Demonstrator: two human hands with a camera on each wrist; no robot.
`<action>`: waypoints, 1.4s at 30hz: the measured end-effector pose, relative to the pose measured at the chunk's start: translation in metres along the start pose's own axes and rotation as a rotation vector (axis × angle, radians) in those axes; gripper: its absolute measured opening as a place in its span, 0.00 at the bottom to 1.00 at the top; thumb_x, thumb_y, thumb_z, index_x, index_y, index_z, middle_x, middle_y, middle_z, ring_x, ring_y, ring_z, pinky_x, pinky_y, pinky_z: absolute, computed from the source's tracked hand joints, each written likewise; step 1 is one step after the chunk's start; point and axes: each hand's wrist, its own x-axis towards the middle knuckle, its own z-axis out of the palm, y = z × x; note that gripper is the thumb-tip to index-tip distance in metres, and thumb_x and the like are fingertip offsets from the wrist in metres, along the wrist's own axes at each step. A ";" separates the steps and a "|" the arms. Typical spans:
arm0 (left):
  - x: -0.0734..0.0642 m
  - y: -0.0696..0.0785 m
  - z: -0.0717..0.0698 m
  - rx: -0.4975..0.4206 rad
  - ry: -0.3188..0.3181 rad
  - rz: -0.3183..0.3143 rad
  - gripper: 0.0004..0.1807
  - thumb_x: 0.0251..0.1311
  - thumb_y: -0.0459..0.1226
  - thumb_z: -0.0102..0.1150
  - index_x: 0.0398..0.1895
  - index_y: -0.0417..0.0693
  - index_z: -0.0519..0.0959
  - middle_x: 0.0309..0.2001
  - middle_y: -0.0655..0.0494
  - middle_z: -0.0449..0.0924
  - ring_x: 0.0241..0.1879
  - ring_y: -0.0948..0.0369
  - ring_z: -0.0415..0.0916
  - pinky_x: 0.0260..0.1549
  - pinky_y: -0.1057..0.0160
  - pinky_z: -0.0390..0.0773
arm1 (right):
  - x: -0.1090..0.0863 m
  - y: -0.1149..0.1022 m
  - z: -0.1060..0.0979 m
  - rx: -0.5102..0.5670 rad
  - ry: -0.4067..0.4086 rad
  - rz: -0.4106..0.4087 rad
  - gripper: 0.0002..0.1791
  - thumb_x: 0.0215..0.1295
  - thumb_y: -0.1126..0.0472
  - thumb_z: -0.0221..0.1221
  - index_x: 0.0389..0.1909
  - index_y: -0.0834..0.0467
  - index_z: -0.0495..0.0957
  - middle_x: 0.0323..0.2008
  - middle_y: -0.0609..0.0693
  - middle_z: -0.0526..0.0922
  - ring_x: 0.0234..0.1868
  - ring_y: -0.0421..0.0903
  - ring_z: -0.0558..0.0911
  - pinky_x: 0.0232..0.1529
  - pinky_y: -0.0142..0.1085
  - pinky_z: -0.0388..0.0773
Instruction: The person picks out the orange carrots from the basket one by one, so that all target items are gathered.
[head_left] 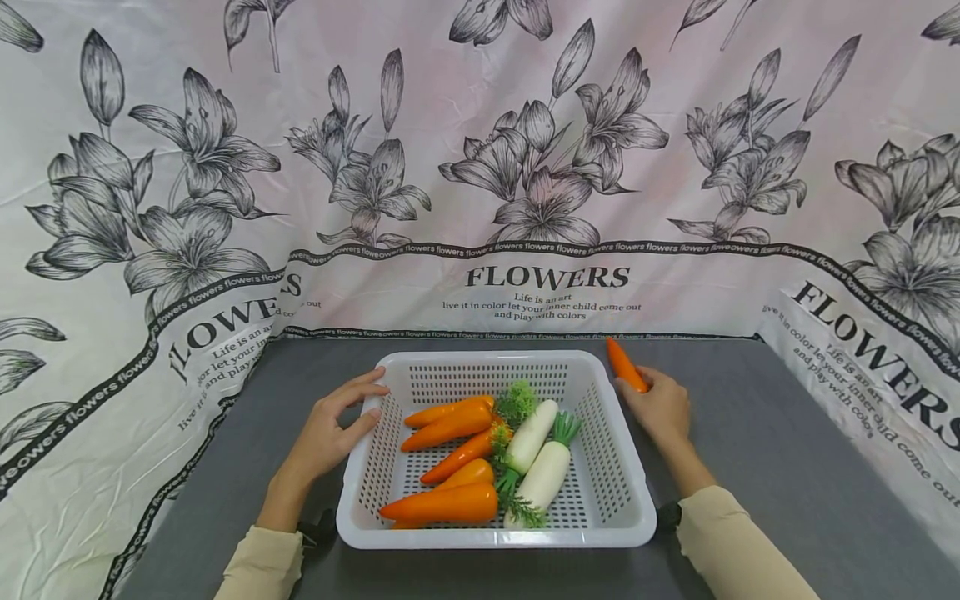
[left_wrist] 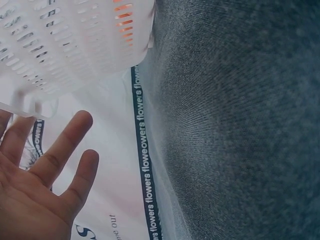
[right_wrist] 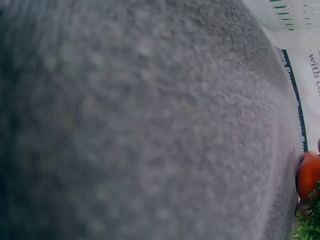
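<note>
A white perforated plastic basket (head_left: 495, 537) sits on the dark grey cloth, holding several orange carrots (head_left: 450, 504) on its left and middle and white radishes (head_left: 546, 475) with green tops on its right. My left hand (head_left: 330, 429) touches the basket's upper left rim; in the left wrist view its fingers (left_wrist: 65, 150) are fairly straight and spread. Just outside the right rim, my right hand (head_left: 662, 408) grips a carrot (head_left: 624, 365), its tip slanting up and to the left. In the right wrist view only the carrot's orange end (right_wrist: 309, 177) and leafy green top (right_wrist: 307, 222) show at the edge.
Grey cloth (head_left: 795, 450) covers the table on both sides of the basket. Behind it and along the sides rises a white sheet (head_left: 540, 292) printed with flowers and lettering. Dark straps (head_left: 318, 529) sit at the wrists near the basket's lower corners.
</note>
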 end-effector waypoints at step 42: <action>0.001 0.000 -0.002 -0.020 -0.011 -0.001 0.17 0.68 0.35 0.60 0.59 0.53 0.82 0.73 0.54 0.72 0.71 0.49 0.70 0.59 0.54 0.76 | 0.010 -0.016 -0.032 0.127 0.076 -0.324 0.30 0.65 0.54 0.68 0.67 0.60 0.76 0.51 0.66 0.83 0.35 0.56 0.73 0.39 0.45 0.67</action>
